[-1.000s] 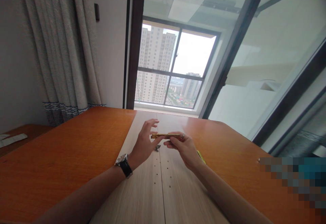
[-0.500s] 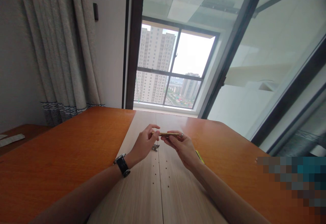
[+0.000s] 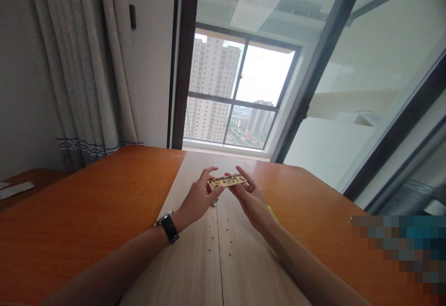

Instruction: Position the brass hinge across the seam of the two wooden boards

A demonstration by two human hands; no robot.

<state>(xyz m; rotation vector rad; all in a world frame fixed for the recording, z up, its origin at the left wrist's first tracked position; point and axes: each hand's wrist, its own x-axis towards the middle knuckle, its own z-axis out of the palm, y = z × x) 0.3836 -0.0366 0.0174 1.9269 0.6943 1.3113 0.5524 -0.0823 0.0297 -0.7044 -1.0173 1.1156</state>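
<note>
A gold-coloured hinge [image 3: 228, 182] with dark holes is held up between both hands, its flat face turned toward me. My left hand [image 3: 195, 199] pinches its left end with thumb and fingers. The right end is gripped by my right hand [image 3: 251, 200], thumb in front and forefinger stretched along the top. Below the hinge, a few screws [image 3: 213, 202] lie on the pale wooden boards [image 3: 195, 269], partly hidden by my left hand. Small dark holes [image 3: 227, 230] run in two rows on either side of the seam between the boards.
A yellow object [image 3: 272, 213] lies behind my right forearm, mostly hidden. The boards rest on an orange-brown wooden table [image 3: 114, 194]. Beyond its far edge are a glass door and window [image 3: 244, 97], with a grey curtain [image 3: 83, 64] at the left.
The hinge has tilted from edge-on to showing its flat, holed face. My right forefinger has lifted, and my left hand covers more of the screws.
</note>
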